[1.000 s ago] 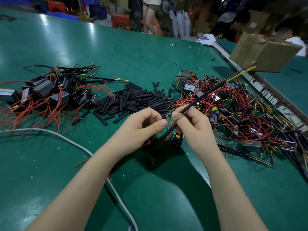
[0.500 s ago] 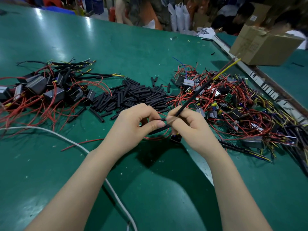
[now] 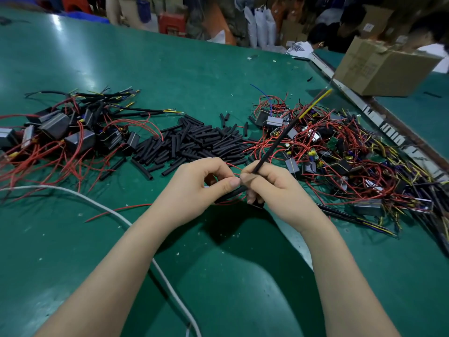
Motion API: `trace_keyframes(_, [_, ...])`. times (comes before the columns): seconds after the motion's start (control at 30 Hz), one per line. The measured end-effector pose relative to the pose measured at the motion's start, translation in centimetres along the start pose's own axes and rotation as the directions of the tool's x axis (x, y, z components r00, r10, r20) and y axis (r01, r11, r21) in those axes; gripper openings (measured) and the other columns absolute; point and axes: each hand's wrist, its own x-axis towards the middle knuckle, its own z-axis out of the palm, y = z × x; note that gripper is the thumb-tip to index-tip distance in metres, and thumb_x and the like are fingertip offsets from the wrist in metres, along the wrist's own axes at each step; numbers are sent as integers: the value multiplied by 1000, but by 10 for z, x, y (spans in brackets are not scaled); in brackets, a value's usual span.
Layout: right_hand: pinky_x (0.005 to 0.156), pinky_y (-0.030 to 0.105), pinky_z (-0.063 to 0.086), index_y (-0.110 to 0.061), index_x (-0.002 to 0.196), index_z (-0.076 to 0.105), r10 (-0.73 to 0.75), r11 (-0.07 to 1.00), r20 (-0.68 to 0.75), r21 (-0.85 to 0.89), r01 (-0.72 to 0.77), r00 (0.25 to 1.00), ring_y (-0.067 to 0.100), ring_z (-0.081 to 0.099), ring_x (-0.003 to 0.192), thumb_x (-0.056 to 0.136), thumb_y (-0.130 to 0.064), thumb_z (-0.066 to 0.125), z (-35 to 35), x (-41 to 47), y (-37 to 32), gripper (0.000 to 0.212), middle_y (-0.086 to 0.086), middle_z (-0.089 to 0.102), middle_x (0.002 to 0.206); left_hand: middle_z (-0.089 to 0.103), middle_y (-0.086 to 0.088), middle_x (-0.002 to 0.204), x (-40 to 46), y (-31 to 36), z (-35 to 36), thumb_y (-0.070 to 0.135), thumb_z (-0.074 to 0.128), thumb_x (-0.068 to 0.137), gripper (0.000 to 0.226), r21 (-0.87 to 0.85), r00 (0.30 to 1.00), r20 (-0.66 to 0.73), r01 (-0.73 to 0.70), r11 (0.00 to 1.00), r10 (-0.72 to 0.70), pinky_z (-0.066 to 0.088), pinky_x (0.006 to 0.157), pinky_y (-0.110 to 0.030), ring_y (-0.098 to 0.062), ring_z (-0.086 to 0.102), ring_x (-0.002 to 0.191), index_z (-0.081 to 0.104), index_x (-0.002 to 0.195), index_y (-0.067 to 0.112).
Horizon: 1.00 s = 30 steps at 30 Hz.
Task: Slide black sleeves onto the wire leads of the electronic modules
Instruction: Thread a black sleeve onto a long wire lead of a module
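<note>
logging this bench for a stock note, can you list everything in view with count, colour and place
loose sleeves: a heap, too many to count, black, table centre
left pile of modules: several, black with red leads, far left
right pile of modules: many, tangled red, yellow and black wires, right
long sleeved lead: one, black with yellow tip, rising from right hand
short sleeve: one, black, between the hands
cable: one, white, front left
cardboard box: one, brown, far right
table: one, green
left hand: pinches short sleeve
right hand: grips long sleeved lead
</note>
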Motion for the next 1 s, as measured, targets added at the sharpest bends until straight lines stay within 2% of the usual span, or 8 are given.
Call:
trace_keyframes(0.13, [55, 13, 41, -20, 77, 58, 17, 999, -62, 31, -15, 998, 6, 55, 56, 98, -26, 50, 0, 2, -1, 23, -10, 55, 56, 60, 20, 68, 1, -2, -2, 23, 69, 85, 14, -86, 1000, -17, 24, 996, -26, 35, 57, -8, 4, 49, 59, 63, 73, 29])
trace_keyframes(0.27, [57, 14, 43, -16, 78, 61, -39, 998, -90, 46, 43, 995, 5, 54, 56, 96, -18, 53, -2, 0, -2, 19, -9, 54, 56, 60, 15, 68, 1, -3, -2, 24, 68, 86, 16, -69, 998, -36, 41, 997, -43, 40, 62, -12, 2, 50, 62, 62, 72, 30])
trace_keyframes(0.33, [60, 17, 43, -11, 79, 62, -100, 995, -94, -19, 99, 990, 6, 51, 57, 95, -17, 56, -1, -1, -1, 19, -11, 53, 59, 62, 11, 71, 1, -3, -2, 25, 68, 86, 15, -36, 998, -53, 35, 999, -37, 39, 64, -11, 2, 51, 65, 62, 74, 31])
trace_keyframes(0.43, [63, 20, 39, -20, 78, 62, -194, 977, -167, -121, 175, 967, 6, 49, 61, 93, -20, 59, 4, 0, -1, 15, -16, 54, 62, 64, 11, 73, 0, -1, -3, 24, 70, 83, 12, -19, 999, -36, 22, 1000, -22, 41, 65, -12, 3, 53, 67, 63, 75, 30])
trace_keyframes(0.53, [65, 21, 41, -17, 84, 66, -291, 924, -173, -306, 230, 941, 10, 55, 70, 93, -18, 59, 6, 0, 0, 12, -11, 62, 76, 64, 10, 75, -2, -1, 2, 20, 73, 81, 7, 100, 999, -29, -11, 995, 14, 45, 71, -23, -3, 55, 70, 68, 78, 18])
trace_keyframes(0.7, [61, 13, 39, -34, 83, 61, -223, 953, -160, -243, 181, 962, -3, 52, 60, 90, -34, 56, 7, 0, 3, 9, -25, 58, 61, 61, 11, 78, -2, -2, 8, 24, 68, 86, 7, 141, 979, -202, 38, 989, -9, 43, 72, -20, -2, 54, 72, 67, 83, 17])
trace_keyframes(0.9, [64, 20, 46, -31, 83, 63, -210, 967, -160, -178, 181, 965, -1, 53, 59, 92, -29, 58, 4, 1, 4, 10, -21, 59, 62, 61, 7, 78, -2, 0, 7, 18, 71, 83, 6, 177, 993, -99, -39, 983, 57, 40, 71, -16, -7, 53, 73, 67, 82, 14])
trace_keyframes(1.0, [61, 16, 45, -26, 83, 66, -183, 971, -117, -177, 161, 976, -2, 55, 58, 94, -26, 58, 1, 1, 3, 13, -19, 61, 63, 62, 7, 78, -1, 1, 11, 20, 70, 84, 7, 152, 989, -143, -1, 988, 23, 41, 70, -20, -8, 54, 72, 66, 81, 15])
